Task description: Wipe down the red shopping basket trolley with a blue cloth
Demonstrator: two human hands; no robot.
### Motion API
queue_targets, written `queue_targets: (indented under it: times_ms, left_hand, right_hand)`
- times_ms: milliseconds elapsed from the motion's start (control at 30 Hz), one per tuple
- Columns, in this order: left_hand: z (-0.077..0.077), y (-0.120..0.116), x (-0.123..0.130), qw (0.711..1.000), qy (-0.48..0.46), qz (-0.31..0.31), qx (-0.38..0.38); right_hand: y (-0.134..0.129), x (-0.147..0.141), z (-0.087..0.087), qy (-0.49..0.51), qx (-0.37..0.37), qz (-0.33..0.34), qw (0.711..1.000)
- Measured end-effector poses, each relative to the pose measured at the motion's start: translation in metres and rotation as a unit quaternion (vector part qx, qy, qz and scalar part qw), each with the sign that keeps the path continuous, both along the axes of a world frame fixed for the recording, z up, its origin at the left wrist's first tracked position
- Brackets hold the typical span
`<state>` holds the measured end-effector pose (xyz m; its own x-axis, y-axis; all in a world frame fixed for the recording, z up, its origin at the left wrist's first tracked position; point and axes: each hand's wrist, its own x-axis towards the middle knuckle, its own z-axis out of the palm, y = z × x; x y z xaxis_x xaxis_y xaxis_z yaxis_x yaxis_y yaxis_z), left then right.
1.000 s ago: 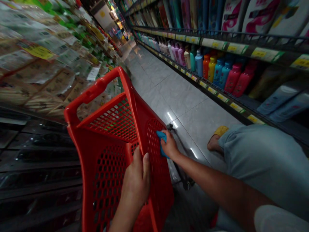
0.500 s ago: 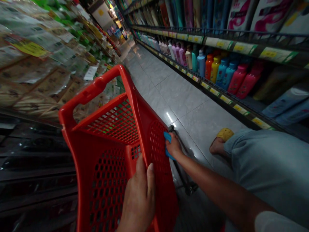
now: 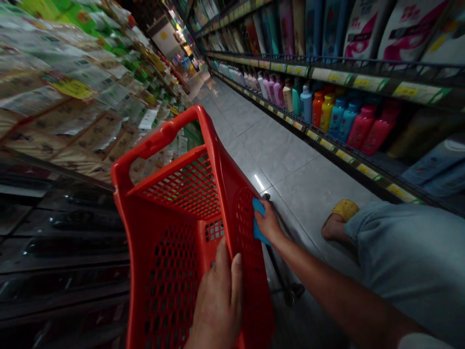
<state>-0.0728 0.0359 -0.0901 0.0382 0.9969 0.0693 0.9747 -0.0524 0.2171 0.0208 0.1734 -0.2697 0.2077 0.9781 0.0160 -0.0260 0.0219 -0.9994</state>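
Observation:
A red plastic shopping cart (image 3: 214, 165) with perforated sides stands tilted across the middle of the view. My left hand (image 3: 220, 295) is closed over the rim of its near side wall, thumb outside and fingers inside. Lower down on the outer face of that same wall, my right hand (image 3: 269, 223) presses a blue cloth (image 3: 259, 220) flat against the holes. Part of the cloth is hidden beneath the fingers. Below the basket, the dark metal frame and a wheel (image 3: 293, 294) show.
Shelves on the right hold several bottles (image 3: 339, 116) above yellow price tags (image 3: 345, 156). Packaged goods (image 3: 80, 121) line the left side. Grey floor tiles (image 3: 250, 131) run between them. My foot in a yellow shoe (image 3: 345, 209) stands at the right.
The whole view has shifted, so the cart and both hands appear slightly further right and lower. The blue cloth lies flatter, showing more of its surface. My left hand keeps its hold on the rim.

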Motion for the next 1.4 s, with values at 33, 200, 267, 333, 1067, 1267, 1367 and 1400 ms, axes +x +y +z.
queue_targets:
  times_ms: [33,200,267,333,1067,1267,1367,1400]
  left_hand:
    - [0.001,0.000,0.001,1.000,-0.003,-0.006,0.000]
    - [0.002,0.000,0.006,0.999,-0.006,-0.040,0.011]
    - [0.002,-0.001,0.005,0.998,-0.006,-0.055,0.015]
    - [0.003,-0.001,0.001,0.997,-0.003,-0.075,0.014]
    - [0.072,0.045,0.003,0.969,0.175,-0.109,-0.136]
    - [0.051,0.122,0.077,0.992,0.111,0.038,0.041]
    - [0.024,0.133,0.085,0.975,0.125,0.111,0.149]
    - [0.016,0.133,0.085,0.968,0.132,0.122,0.173]
  right_hand:
    - [0.007,0.001,0.021,-0.002,0.025,-0.019,0.999]
    - [0.050,0.017,0.121,-0.036,0.173,-0.006,0.984]
    - [0.038,0.024,0.129,-0.063,0.147,-0.001,0.987]
    - [0.011,0.030,0.120,-0.092,0.140,0.025,0.985]
    - [0.054,0.058,0.076,-0.053,0.190,-0.173,0.965]
    - [0.020,0.032,0.056,-0.052,0.158,-0.107,0.980]
    - [0.010,0.030,-0.009,-0.018,-0.022,-0.168,0.985]
    - [0.012,0.032,-0.025,-0.013,-0.052,-0.183,0.982]
